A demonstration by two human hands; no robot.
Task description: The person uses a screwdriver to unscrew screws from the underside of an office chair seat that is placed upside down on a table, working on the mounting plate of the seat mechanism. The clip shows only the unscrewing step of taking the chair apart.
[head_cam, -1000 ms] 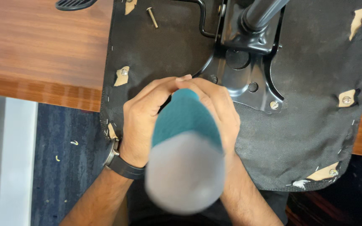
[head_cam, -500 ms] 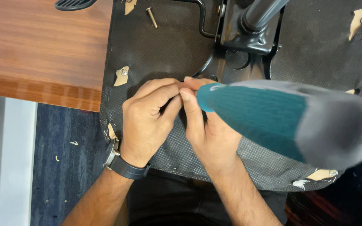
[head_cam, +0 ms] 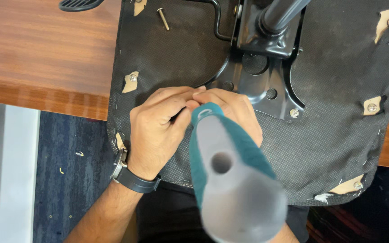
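Lower centre of frame: my right hand [head_cam: 237, 114] wrapped round teal-and-grey tool handle [head_cam: 230, 175], butt end nearest camera, blurred. Left of it: my left hand [head_cam: 158, 130], fingers curled, pinching at tool tip; pinched item hidden. Beneath: black chair seat underside [head_cam: 338, 135] on wooden table [head_cam: 41, 54]. Upper centre: black metal mounting plate [head_cam: 266, 67]; upper left: loose bolt [head_cam: 163, 19].

Your hands on the upturned chair seat

Your right hand [head_cam: 235, 114] grips a teal-and-grey tool handle [head_cam: 230, 175]; your left hand [head_cam: 158, 130] fingertips pinch beside its tip, just below the black mounting plate [head_cam: 266, 76].
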